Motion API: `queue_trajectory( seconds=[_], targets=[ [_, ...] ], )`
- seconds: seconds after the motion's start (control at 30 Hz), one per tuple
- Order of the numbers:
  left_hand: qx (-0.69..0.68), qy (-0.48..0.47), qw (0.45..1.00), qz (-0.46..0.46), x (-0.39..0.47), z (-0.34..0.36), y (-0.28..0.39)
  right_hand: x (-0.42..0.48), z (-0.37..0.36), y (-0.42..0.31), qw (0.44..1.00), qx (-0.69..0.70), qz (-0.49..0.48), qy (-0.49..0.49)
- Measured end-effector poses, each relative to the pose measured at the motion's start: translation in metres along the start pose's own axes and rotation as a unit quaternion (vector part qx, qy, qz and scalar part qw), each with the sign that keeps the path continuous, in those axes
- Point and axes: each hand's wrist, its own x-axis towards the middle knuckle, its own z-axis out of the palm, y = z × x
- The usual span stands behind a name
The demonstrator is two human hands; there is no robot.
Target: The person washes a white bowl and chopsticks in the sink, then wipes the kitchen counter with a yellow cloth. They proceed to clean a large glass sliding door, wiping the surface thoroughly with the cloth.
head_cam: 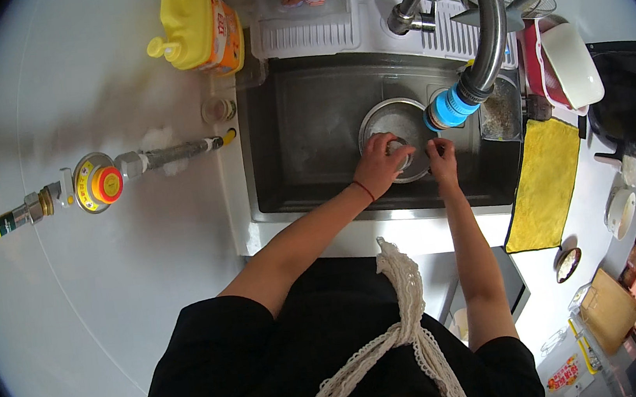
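My left hand (380, 163) grips a small, round, see-through container (404, 156), perhaps a glass cup, with the thumb and fingers around its sides. It is held over a round metal basin (366, 128) that rests in the dark sink (311, 140). My right hand (443, 162) is beside the basin's right rim, its fingers drawn together. Something dark shows at those fingertips, too small to name, and whether they hold it or the rim cannot be told. Above and to the right of the hands hangs the curved metal faucet (492, 31) with its blue nozzle (449, 108).
A strainer basket (499, 110) sits at the sink's right side, near a yellow cloth (546, 184). A yellow jug (187, 28) and a small glass jar (218, 110) stand left. Red and white tubs (572, 63) stand right. A gas valve (101, 183) juts from the left wall.
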Motion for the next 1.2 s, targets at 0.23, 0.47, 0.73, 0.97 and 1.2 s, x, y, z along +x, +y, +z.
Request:
queue_trajectory(
  seconds=[0.23, 0.47, 0.73, 0.97, 1.2],
  targets=[
    [-0.082, 0.230, 0.939, -0.243, -0.045, -0.067, -0.043, -0.034, 0.129, -0.023, 0.882, -0.183, -0.396, -0.181],
    [-0.068, 0.222, 0.930, -0.285, -0.070, -0.148, -0.075, -0.033, 0.258, -0.017, 0.868, -0.304, -0.297, -0.255],
    [-0.174, 0.250, 0.889, -0.342, -0.082, -0.157, -0.073, -0.033, 0.296, 0.013, 0.849, -0.331, -0.330, -0.246],
    [-0.170, 0.242, 0.901, -0.318, -0.079, -0.158, -0.071, -0.049, 0.209, -0.039, 0.929, -0.156, -0.298, -0.156],
    [-0.203, 0.197, 0.913, -0.293, -0.053, -0.123, -0.053, -0.057, -0.042, -0.149, 0.915, 0.090, -0.315, 0.234]
  ],
)
